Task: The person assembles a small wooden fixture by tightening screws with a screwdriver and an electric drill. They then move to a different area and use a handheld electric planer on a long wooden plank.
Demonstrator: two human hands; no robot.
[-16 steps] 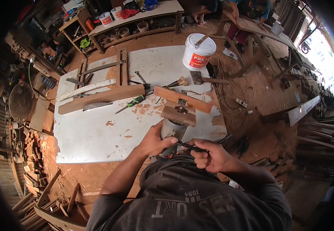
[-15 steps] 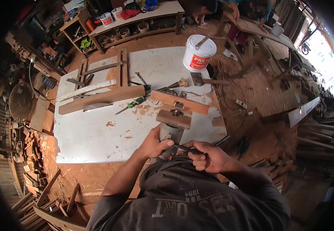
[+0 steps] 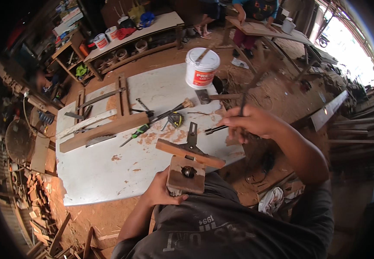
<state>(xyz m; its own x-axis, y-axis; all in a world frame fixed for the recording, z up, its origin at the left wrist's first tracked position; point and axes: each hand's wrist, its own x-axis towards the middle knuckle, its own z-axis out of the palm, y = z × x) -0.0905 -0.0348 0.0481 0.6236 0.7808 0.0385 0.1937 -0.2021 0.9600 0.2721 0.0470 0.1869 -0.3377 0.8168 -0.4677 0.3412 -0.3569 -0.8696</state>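
On my feed: left hand [image 3: 159,190] clasps square wooden-based tool [image 3: 181,182]; right hand [image 3: 250,121] grips slender dark rod [image 3: 215,129]. White bucket [image 3: 202,60], red printed label [image 3: 203,78].

White letters are standing out on the red label [image 3: 203,78] that is covering the front of the big white bucket [image 3: 203,67]; they are running in a larger line above a smaller one. Two smaller white buckets [image 3: 101,41] on the long bench [image 3: 163,22] are also carrying red labels, their lettering showing too small to make out. Across the dark shirt [image 3: 221,231], large faded grey letters are appearing upside down, partly bending with the folds, and a small pale number is sitting close to them.
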